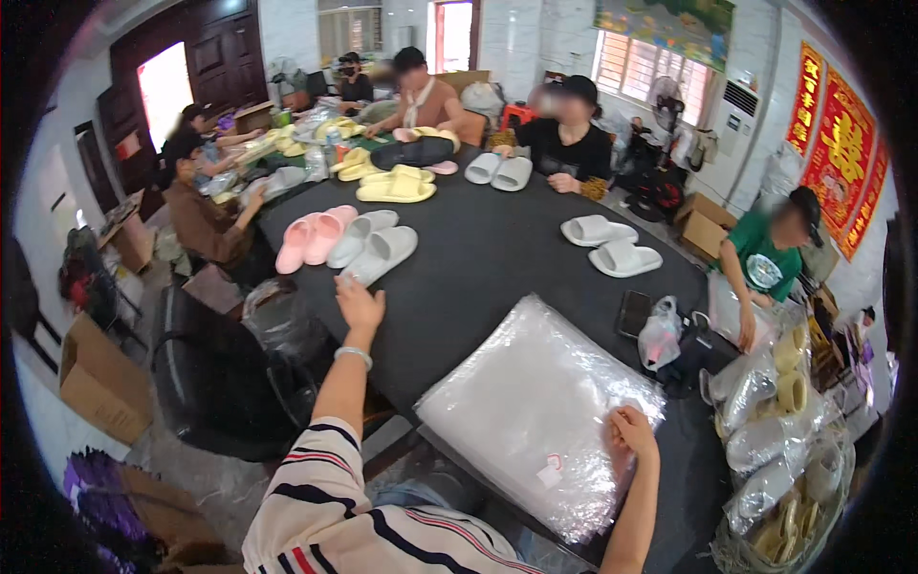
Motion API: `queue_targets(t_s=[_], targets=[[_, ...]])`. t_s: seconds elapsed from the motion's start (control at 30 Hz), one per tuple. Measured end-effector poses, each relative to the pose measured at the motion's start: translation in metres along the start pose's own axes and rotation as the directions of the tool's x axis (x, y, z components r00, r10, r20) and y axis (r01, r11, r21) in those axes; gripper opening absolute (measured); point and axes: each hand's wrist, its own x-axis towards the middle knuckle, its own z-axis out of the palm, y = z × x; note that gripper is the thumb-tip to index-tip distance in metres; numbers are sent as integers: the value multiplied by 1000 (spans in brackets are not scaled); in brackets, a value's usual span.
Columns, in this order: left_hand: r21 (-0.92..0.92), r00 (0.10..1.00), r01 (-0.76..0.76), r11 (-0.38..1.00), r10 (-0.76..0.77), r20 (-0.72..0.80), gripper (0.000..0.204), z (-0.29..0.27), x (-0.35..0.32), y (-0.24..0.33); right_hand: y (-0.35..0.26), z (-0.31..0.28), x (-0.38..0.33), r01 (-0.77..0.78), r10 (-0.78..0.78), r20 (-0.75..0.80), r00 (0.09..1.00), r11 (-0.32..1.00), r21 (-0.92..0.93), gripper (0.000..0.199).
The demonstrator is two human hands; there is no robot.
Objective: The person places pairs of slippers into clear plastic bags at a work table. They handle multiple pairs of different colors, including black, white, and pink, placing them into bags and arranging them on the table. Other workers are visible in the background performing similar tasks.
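Head view: clear plastic sheets [526, 392] were stacked flat on the black worktop [478, 277], seemingly for easy reach — touched by the curled right hand [631, 429], pinch unclear; the left hand [361, 304] was held, fingers spread, at pale-grey, broad-strapped slippers [387, 249].

Cream short-sleeved top [368, 540], navy and red stripes; pale, thin bangle [354, 358] on left wrist [360, 337].

Extends the bare left hand [361, 306] to pale grey slide slippers [386, 251] on the black table [478, 268]; rests the curled right hand [634, 430] on a broad stack of clear plastic bags [521, 392].
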Motion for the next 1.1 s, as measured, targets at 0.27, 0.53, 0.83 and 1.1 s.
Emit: queue_targets(t_s=[0.27, 0.53, 0.83, 1.1], targets=[[-69, 918, -303, 950, 311, 245, 64, -21, -68, 16, 7, -2, 6, 53, -53, 5, 999, 999, -8, 18], [-809, 418, 97, 580, 714, 562, 66, -75, -118, 60, -1, -20, -25, 257, -237, -141, 961, 955, 148, 15], [-822, 310, 209, 530, 761, 569, 71, -73, -149, 81, 42, 8, -92, 225, -117, -482, 868, 959, 172, 62], [-808, 264, -213, 549, 829, 493, 78, -94, -138, 98, 72, 34, -78, 364, -325, -510, 796, 931, -26, 72]])
